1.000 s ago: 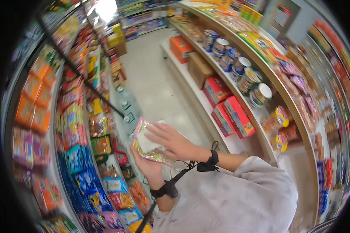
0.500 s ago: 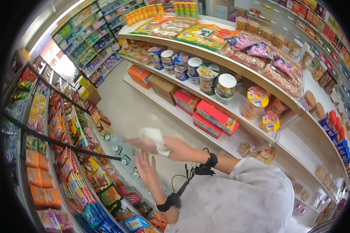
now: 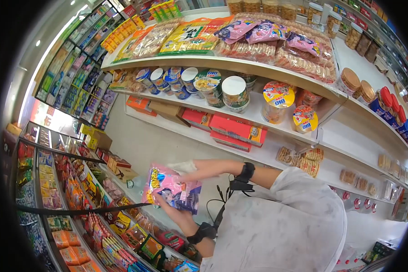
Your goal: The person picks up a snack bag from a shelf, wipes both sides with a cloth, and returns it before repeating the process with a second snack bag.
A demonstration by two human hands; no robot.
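A pink and purple snack bag [image 3: 171, 187] with yellow lettering is in front of my body, gripped at its lower edge by my left hand [image 3: 167, 207]. My right hand [image 3: 192, 171] is closed on a white cloth [image 3: 179, 167] and lies across the bag's upper part; its fingers are a little blurred. Similar pink snack bags [image 3: 265, 32] rest on packs of round biscuits [image 3: 258, 49] on the top shelf. Both wrists wear black straps with cables.
The shelf unit [image 3: 213, 61] ahead carries cup noodles [image 3: 235, 93] and red boxes [image 3: 238, 129]. Snack racks [image 3: 90, 195] run along the left, with a black bar [image 3: 86, 211] across them. Clear bottles with green caps [image 3: 130, 183] stand by the racks, and pale floor [image 3: 140, 140] lies between.
My left hand, open and bare before, now has the pink snack bag. The cloth stays in my right hand, which has come over the bag. The view has turned and shifted.
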